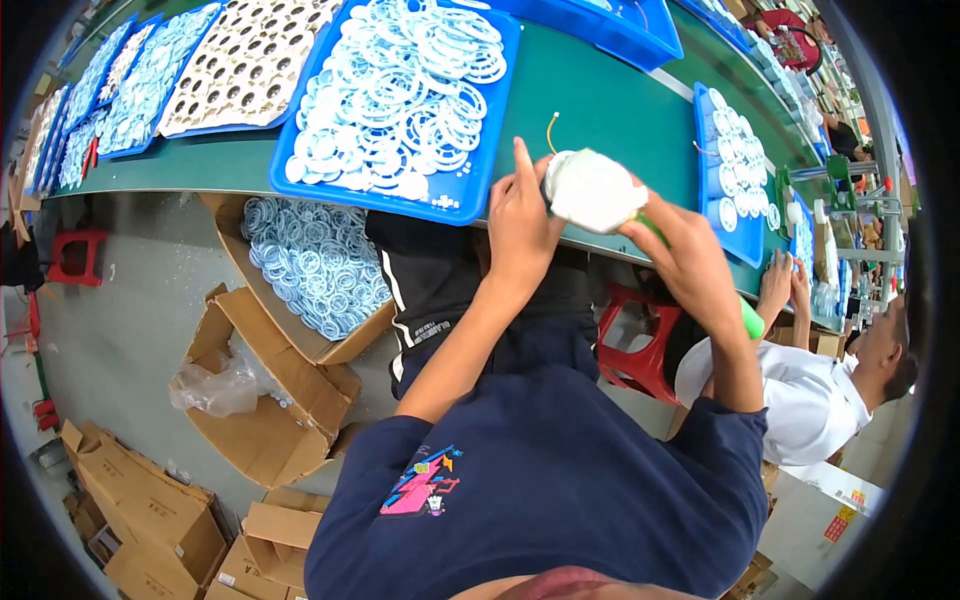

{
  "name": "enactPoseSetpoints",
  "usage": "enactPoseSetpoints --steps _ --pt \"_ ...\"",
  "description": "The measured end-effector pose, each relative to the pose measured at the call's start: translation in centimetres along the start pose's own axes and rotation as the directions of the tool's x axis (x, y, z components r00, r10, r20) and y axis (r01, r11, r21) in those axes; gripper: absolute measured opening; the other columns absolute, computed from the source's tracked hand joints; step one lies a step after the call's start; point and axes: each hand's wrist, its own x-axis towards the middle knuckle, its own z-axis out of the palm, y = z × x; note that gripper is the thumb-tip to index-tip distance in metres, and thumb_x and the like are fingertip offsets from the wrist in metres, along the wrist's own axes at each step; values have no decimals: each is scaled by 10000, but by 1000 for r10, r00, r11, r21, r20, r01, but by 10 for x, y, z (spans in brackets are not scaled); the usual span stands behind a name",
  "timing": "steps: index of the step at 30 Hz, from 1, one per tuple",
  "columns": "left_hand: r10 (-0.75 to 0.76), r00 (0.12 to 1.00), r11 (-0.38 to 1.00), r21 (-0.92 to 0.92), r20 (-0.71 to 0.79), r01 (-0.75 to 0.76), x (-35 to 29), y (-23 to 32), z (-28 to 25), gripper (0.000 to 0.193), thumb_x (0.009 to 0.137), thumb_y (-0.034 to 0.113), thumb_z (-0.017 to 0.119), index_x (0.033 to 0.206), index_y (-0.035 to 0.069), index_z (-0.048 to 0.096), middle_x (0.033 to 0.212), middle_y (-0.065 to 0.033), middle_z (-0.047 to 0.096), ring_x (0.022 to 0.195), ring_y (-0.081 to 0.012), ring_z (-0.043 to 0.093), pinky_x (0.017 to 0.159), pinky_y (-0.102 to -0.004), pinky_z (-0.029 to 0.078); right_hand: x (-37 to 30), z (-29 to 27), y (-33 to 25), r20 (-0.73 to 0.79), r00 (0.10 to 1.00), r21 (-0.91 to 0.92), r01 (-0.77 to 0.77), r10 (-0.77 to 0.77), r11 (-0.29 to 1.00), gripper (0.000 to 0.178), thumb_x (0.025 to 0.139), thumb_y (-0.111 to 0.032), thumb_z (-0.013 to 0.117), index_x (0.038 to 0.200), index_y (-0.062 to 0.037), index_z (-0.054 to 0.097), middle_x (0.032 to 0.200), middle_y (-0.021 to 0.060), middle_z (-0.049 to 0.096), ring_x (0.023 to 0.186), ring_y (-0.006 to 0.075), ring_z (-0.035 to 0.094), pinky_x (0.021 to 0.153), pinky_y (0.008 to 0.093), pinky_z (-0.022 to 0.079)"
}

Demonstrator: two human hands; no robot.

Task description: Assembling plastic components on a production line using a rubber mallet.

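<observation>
My right hand is wrapped around a mallet with a green handle and a blocky white head. The handle's end pokes out beyond my wrist. My left hand grips a small round white part at the table's front edge, its index finger pointing up. A thin yellow wire rises from that part. The mallet head covers most of it, so I cannot tell whether the two touch.
A blue tray heaped with pale rings and discs lies left of my hands on the green table. Another blue tray holds white cylinders. Below stands a carton of rings. A co-worker in a white shirt sits at right, near a red stool.
</observation>
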Motion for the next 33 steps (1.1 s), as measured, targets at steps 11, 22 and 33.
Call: enactPoseSetpoints --steps 11,22,33 --pt "-50 999 999 -18 11 50 3 8 4 1108 799 225 892 1577 -132 189 1280 -177 715 1090 -405 639 1049 -459 433 65 -16 15 87 996 -52 -28 32 998 438 1080 -369 566 1397 -70 613 714 115 547 629 154 519 593 335 453" --pt "-112 990 993 -37 82 115 5 9 -5 967 807 237 882 1548 -55 333 1321 -144 704 1215 -384 606 1091 -438 412 21 -9 51 -95 905 418 -341 414 842 419 1095 -419 538 1361 -111 637 721 -48 502 587 36 483 486 216 379" --pt "-134 972 991 9 192 135 5 0 -6 806 805 231 897 1471 49 481 1351 -183 685 1335 -327 573 1137 -449 405 -1 56 132 -497 855 69 -132 149 989 591 987 -228 723 1524 -93 518 1304 276 669 1258 406 642 997 431 518"
